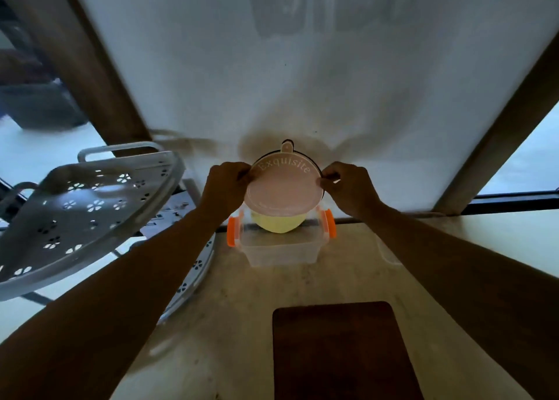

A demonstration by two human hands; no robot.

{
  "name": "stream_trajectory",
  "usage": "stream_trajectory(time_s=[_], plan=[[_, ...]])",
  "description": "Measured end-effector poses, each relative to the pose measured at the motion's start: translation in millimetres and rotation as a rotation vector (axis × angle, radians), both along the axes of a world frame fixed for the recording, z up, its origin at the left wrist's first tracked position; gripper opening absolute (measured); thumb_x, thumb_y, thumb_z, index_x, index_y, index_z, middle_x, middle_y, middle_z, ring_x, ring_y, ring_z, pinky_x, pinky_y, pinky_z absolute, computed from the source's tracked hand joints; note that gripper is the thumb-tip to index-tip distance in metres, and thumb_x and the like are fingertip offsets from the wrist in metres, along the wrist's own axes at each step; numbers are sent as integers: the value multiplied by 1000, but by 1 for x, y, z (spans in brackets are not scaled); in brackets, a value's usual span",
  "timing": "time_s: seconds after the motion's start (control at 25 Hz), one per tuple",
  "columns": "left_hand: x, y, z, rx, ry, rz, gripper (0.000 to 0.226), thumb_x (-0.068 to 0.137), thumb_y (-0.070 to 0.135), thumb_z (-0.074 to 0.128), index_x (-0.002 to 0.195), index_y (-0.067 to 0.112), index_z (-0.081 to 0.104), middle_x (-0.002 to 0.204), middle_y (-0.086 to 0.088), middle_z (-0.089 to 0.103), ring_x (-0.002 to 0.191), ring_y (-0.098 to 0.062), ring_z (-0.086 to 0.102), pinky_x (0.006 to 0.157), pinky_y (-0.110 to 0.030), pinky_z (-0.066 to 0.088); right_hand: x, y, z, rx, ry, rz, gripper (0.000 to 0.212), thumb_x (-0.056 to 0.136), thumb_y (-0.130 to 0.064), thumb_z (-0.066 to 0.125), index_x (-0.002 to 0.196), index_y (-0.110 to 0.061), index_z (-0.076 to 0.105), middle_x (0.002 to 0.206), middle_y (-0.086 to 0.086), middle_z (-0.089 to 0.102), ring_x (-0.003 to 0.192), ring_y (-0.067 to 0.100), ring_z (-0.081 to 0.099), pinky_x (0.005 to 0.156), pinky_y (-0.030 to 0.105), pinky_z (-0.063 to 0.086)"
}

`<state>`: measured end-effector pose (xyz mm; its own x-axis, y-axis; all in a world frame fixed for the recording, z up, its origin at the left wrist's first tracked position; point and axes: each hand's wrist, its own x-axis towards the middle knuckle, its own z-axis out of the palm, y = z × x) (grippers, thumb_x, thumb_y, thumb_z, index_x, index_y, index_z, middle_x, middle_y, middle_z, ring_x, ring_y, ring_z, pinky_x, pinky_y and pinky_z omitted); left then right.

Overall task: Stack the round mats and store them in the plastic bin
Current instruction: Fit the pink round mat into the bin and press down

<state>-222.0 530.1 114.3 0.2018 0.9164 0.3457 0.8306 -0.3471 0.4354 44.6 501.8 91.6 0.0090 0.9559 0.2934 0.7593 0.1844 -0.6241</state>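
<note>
A round pink mat with the word "Exquisite" on it and a small tab at its far edge is held up over the clear plastic bin. My left hand pinches its left rim and my right hand pinches its right rim. A dark rim shows behind the pink one, so another mat seems stacked under it. A yellow mat lies below, its front edge over the bin's back rim. The bin has orange clips on both sides.
The bin stands on a pale counter against a white wall. A dark brown board lies at the counter's near edge. To the left, a white perforated shelf rack juts close to my left forearm.
</note>
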Motion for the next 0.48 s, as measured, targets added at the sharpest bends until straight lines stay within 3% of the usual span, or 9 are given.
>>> stream_trajectory(time_s=[0.16,0.32,0.48], plan=[[-5,22,-48,-46,-42,-3,22,94,20,60,91,5,77,82,-20,70,80,-35,63,69,-32,41,-2,19,-42,-19,19,10,9,87,-18,71,93,-13,72,91,0,74,82,10,64,78,22,48],[-9,35,-82,-80,35,6,29,96,25,56,83,7,76,74,-16,66,73,-33,62,65,-34,43,-7,32,-68,-33,-16,30,7,85,-20,72,90,-16,73,88,-2,74,80,10,64,73,21,43],[-11,35,-102,-135,95,23,29,97,30,54,94,10,75,87,-16,69,81,-32,63,75,-40,51,-10,41,-88,-52,-101,27,10,85,-25,71,91,-17,73,89,-3,75,85,19,63,80,35,49]])
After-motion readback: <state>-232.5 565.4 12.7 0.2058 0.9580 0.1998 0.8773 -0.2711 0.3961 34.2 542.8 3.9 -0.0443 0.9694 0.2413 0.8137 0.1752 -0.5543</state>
